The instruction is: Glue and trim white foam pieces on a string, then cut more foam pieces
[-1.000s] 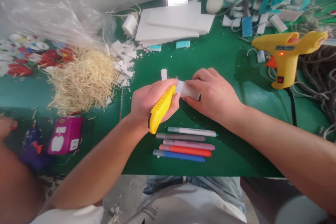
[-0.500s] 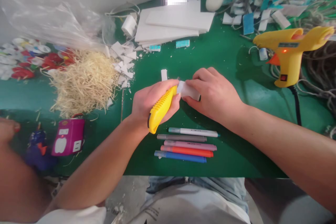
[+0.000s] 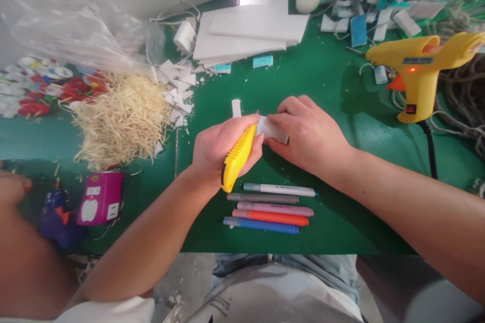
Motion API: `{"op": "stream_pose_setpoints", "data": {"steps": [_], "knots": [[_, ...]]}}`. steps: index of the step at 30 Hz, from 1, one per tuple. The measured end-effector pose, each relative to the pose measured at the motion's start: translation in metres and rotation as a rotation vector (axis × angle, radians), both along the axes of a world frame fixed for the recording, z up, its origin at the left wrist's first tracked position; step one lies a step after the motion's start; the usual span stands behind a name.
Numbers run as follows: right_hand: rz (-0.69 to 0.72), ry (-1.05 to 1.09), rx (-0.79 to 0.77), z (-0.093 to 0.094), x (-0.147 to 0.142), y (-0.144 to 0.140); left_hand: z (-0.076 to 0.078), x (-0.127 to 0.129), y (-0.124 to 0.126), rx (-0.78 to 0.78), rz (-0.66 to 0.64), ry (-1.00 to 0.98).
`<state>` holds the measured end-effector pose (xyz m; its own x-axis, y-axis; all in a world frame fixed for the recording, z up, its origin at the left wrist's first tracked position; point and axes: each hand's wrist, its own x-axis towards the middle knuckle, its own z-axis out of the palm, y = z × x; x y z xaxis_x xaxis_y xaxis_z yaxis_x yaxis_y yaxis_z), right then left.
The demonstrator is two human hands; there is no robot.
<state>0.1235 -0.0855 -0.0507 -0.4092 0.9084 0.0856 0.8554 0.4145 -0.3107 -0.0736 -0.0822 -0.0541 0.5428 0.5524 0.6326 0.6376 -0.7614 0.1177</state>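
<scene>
Yellow knife handle (image 3: 238, 157), gripped by the left hand (image 3: 215, 142), swings slightly rightward beside the white piece (image 3: 277, 132) the right hand (image 3: 312, 128) pinches, apparently mid-cut.

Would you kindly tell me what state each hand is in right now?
Left hand: closed, holding the yellow cutter.
Right hand: closed, holding the small white piece between thumb and fingers.

Wears pale grey-white top (image 3: 261, 290), small dark print (image 3: 223, 305) on front, too blurred to read. Has short white sleeve (image 3: 117, 310) on left side. Below, wears faded light-blue jeans (image 3: 328, 268), creased across lap. Shows bare left hand (image 3: 214, 144) and bare right hand (image 3: 310, 128).
</scene>
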Motion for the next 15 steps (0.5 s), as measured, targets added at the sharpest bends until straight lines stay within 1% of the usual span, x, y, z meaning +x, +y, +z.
{"op": "stream_pose_setpoints", "data": {"steps": [8, 12, 15], "knots": [[0.027, 0.043, 0.067, -0.0053, 0.0036, -0.0012, 0.0033, -0.0029, -0.0036, -0.014, 0.026, 0.020], [0.006, 0.023, 0.034, -0.0023, 0.0024, -0.0009, 0.0037, -0.0036, -0.0043, -0.031, 0.023, 0.031], [-0.001, 0.014, 0.017, -0.0009, 0.0016, -0.0008, 0.0038, -0.0030, -0.0044, -0.014, 0.019, 0.023]]}}
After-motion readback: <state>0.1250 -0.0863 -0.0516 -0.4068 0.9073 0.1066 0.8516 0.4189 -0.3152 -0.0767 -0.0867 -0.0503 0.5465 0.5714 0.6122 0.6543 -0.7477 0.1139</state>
